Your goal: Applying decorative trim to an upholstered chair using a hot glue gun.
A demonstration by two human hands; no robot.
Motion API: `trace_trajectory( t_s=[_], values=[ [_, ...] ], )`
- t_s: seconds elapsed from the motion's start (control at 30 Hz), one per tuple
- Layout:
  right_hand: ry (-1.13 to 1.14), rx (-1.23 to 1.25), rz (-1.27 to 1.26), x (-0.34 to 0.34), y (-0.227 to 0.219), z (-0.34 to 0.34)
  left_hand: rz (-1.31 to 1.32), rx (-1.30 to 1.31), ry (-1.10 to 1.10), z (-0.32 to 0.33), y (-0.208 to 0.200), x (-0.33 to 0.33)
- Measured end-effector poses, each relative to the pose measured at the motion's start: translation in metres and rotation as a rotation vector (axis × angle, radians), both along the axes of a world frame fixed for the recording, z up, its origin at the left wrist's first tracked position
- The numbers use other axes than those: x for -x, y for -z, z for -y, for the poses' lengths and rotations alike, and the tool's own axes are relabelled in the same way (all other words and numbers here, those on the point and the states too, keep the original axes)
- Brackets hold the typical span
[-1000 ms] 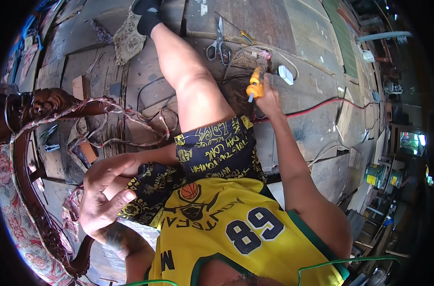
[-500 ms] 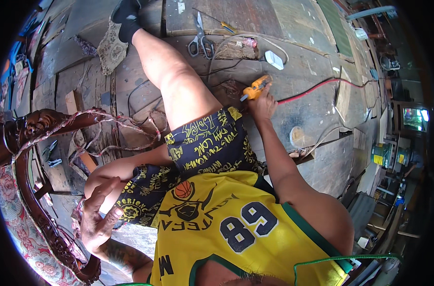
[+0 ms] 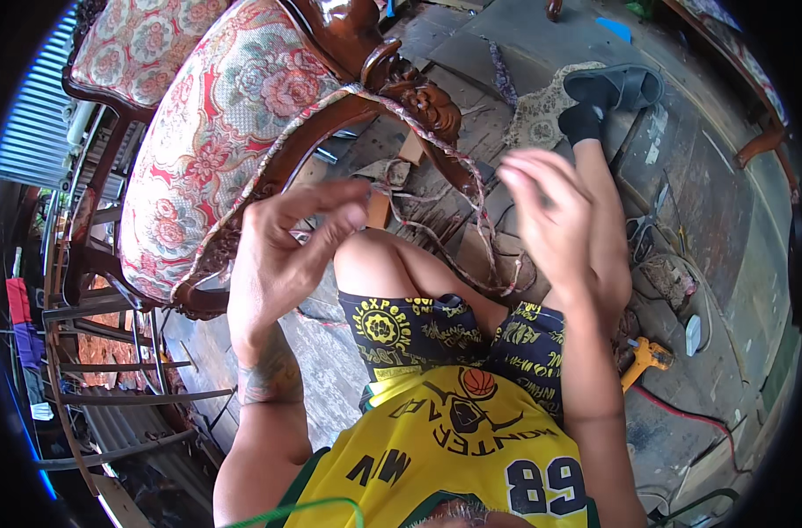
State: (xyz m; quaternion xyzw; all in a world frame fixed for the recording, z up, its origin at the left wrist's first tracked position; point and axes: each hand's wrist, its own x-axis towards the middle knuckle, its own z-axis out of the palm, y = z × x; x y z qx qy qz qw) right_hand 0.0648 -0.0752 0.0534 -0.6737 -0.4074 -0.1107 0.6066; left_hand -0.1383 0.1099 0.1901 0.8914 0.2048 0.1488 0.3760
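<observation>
An upholstered chair with red-and-grey floral fabric and a carved dark wooden frame lies at the left. A long patterned fabric trim cord runs along its edge, and its loose length hangs in loops near my knees. My left hand is raised beside the chair, thumb and fingers apart, with nothing seen in it. Above my right leg, my right hand is lifted, slightly blurred, its fingers stretched out and nothing visible in them. An orange-yellow glue gun lies on the floor to the right of my right forearm.
A second floral chair stands at the far left. Scissors, a white adapter-like block and a red cable lie at the right. A lacy fabric scrap lies by my slippered foot. More wooden furniture stands at far right.
My view has turned left toward the chair. My right hand has let go of the glue gun, left it on the floor and come up. My left hand has risen beside the chair.
</observation>
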Motion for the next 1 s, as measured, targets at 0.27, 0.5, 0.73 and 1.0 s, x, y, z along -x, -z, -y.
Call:
trace_trajectory(
  t_s=[0.27,0.5,0.73,1.0],
  values=[
    [0.142,0.249,0.046,0.001,0.015,-0.089,0.319,-0.038,-0.233,0.003,0.02,-0.014],
    [0.186,0.133,0.3,-0.005,-0.001,-0.081,0.375,-0.404,-0.154,0.001,0.033,-0.036],
    [0.209,0.149,0.388,-0.006,0.005,-0.082,0.37,-0.383,-0.098,0.011,0.041,-0.047],
    [-0.051,-0.276,0.666,0.019,-0.032,-0.067,0.356,-1.035,0.234,-0.01,0.023,-0.057]
  ],
)
